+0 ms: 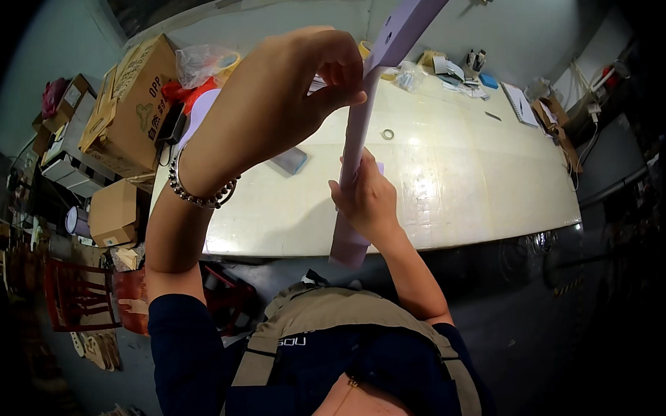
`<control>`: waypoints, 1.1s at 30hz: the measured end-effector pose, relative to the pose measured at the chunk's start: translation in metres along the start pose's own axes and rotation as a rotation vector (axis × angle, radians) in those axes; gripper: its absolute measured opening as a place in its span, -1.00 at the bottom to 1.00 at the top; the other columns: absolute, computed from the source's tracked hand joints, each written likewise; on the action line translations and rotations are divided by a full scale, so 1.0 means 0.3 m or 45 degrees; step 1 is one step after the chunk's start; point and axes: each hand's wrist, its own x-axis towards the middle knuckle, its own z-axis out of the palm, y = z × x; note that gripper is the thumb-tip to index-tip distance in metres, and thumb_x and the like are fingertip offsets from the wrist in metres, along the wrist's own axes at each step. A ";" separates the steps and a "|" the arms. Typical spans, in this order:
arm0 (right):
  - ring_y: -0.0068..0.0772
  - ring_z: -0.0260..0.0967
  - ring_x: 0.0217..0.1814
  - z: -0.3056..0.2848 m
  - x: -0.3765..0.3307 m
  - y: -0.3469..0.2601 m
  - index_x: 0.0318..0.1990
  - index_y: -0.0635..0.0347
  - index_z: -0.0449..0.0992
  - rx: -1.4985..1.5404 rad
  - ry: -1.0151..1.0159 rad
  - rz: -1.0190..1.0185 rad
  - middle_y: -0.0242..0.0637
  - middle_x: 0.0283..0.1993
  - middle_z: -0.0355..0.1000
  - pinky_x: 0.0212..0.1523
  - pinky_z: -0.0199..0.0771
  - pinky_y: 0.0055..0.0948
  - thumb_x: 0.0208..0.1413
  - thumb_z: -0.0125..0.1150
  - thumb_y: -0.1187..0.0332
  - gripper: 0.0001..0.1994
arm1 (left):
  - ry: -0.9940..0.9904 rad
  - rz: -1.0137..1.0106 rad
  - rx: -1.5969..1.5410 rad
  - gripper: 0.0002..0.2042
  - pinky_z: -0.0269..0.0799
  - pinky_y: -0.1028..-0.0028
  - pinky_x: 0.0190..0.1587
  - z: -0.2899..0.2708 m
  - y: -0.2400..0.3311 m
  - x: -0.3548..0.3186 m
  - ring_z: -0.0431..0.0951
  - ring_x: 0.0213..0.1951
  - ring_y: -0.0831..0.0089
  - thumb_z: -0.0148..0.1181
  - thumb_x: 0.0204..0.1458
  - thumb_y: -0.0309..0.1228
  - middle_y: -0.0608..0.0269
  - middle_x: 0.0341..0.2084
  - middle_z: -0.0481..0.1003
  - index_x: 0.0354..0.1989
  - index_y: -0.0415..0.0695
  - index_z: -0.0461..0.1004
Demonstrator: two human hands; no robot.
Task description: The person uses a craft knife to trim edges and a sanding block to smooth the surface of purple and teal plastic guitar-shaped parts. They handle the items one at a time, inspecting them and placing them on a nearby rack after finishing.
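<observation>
A long lilac board (360,125), with several round holes in its wide upper end, stands tilted in front of me. Its top runs out of the upper edge of the picture, and its lower end hangs past the table's front edge. My right hand (371,202) is wrapped round its lower half. Higher up, my left hand (305,83) is raised beside the board, fingers curled in and thumb tip at the board's edge. Whatever those fingers may hold is hidden. A beaded bracelet (191,197) circles my left wrist.
On the pale table (480,179) lie a grey-blue block (290,161), a small ring (388,134) and a notebook (519,103). Cardboard boxes (131,105) crowd the left side, with a red wooden chair (80,293) below them. Pens in a holder (476,59) stand at the back.
</observation>
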 end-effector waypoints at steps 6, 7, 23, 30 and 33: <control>-0.12 0.41 -0.45 0.003 -0.001 0.010 0.11 0.20 0.19 -0.027 0.041 0.019 -0.14 -0.37 0.41 -0.47 0.40 -0.29 -0.20 0.31 0.43 -0.37 | -0.042 0.002 0.044 -0.84 0.47 0.50 -0.20 0.009 -0.021 0.002 0.56 -0.34 0.45 0.27 -0.12 -0.58 0.23 -0.48 0.49 -0.39 -0.28 0.39; -0.12 0.41 -0.45 0.003 -0.003 0.014 0.11 0.20 0.19 -0.025 0.038 0.040 -0.15 -0.37 0.41 -0.47 0.40 -0.29 -0.20 0.31 0.43 -0.37 | -0.017 -0.010 -0.039 -0.83 0.47 0.50 -0.19 0.023 -0.030 -0.004 0.55 -0.34 0.47 0.26 -0.11 -0.59 0.24 -0.47 0.48 -0.37 -0.28 0.39; -0.15 0.41 -0.45 0.001 -0.018 -0.005 0.13 0.20 0.19 -0.063 0.036 0.065 -0.20 -0.36 0.41 -0.46 0.40 -0.28 -0.18 0.28 0.43 -0.37 | 0.445 -0.207 -0.830 -0.70 0.49 0.56 -0.17 0.168 -0.031 -0.077 0.50 -0.28 0.58 0.35 -0.15 -0.58 0.31 -0.38 0.45 -0.26 -0.20 0.37; -0.18 0.39 -0.50 0.003 -0.022 -0.001 0.11 0.25 0.19 -0.177 0.063 -0.041 -0.19 -0.36 0.40 -0.50 0.38 -0.31 -0.17 0.28 0.40 -0.39 | 0.520 -0.039 -0.471 -0.59 0.49 0.53 -0.18 0.141 0.006 -0.075 0.53 -0.30 0.52 0.39 -0.23 -0.60 0.29 -0.40 0.48 -0.22 -0.18 0.30; -0.19 0.38 -0.52 0.007 -0.028 0.003 0.11 0.26 0.19 -0.209 0.082 -0.069 -0.20 -0.38 0.39 -0.52 0.37 -0.32 -0.17 0.28 0.40 -0.38 | 0.430 0.059 -0.230 -0.57 0.49 0.53 -0.21 0.094 0.024 -0.061 0.55 -0.33 0.48 0.39 -0.27 -0.61 0.27 -0.44 0.48 -0.23 -0.18 0.29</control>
